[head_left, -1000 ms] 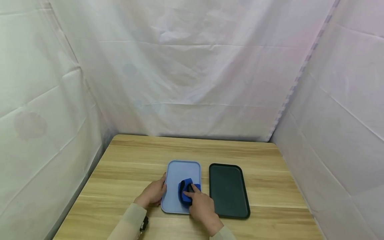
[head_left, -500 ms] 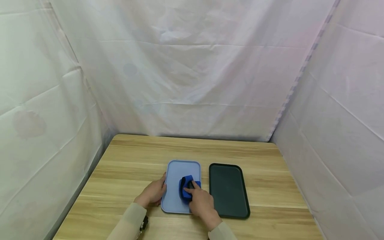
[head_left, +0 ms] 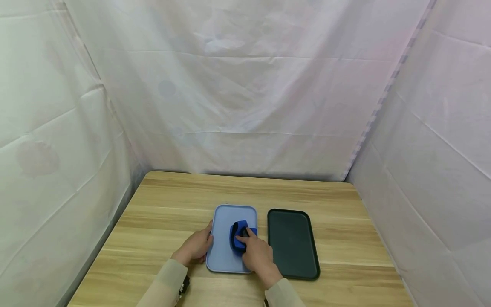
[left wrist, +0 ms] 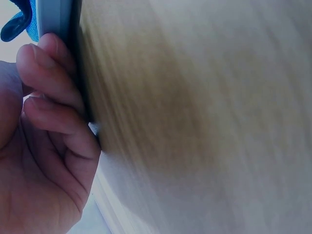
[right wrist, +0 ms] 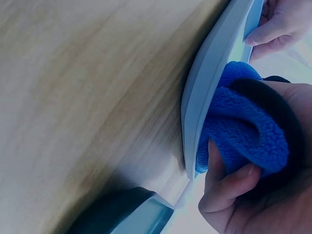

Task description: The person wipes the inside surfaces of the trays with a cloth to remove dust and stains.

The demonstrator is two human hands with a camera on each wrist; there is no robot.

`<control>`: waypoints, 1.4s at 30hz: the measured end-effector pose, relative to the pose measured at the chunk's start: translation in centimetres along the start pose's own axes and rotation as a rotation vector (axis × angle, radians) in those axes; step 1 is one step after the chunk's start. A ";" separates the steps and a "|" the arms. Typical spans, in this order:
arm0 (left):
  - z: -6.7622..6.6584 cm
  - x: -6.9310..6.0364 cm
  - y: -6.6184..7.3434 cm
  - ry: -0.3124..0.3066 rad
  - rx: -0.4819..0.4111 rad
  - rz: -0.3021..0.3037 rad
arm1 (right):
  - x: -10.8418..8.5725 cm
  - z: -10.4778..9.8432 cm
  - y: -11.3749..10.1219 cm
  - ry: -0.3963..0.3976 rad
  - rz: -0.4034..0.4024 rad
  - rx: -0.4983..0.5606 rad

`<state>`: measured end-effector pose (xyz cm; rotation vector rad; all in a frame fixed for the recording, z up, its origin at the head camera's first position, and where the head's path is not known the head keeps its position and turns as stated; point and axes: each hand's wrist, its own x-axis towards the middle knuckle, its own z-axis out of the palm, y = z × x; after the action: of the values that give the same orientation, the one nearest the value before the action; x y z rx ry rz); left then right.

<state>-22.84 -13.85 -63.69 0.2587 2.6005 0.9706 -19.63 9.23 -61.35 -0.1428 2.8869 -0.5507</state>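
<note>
One blue cloth (head_left: 239, 245) in head view: we see it clutched by the right grip (head_left: 258, 256), lying up-left of the wrist on the light-blue tray (head_left: 222, 256), lengthwise away from us. Left grip (head_left: 197, 246) holds its left rim. Left wrist: we get curled fingers (left wrist: 53, 80) against the outer wall. Right wrist: we get fluffy folds.

The right hand (head_left: 258, 255) is sliding the blue cloth (head_left: 239, 230) forward over the light blue tray (head_left: 221, 253), away from its near edge, while the right sleeve (head_left: 283, 294) is following farther into view
</note>
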 end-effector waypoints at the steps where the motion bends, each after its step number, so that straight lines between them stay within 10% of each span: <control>1: 0.0 0.0 0.0 -0.001 0.001 -0.001 | 0.1 0.0 0.0 0.000 0.002 0.003; 42: -0.1 0.1 0.0 -0.010 0.003 -0.009 | 3.3 -0.8 -0.1 0.011 0.025 0.042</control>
<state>-22.94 -13.85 -63.65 0.2510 2.5921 0.9606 -23.00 9.03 -61.15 -0.0969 2.8816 -0.6088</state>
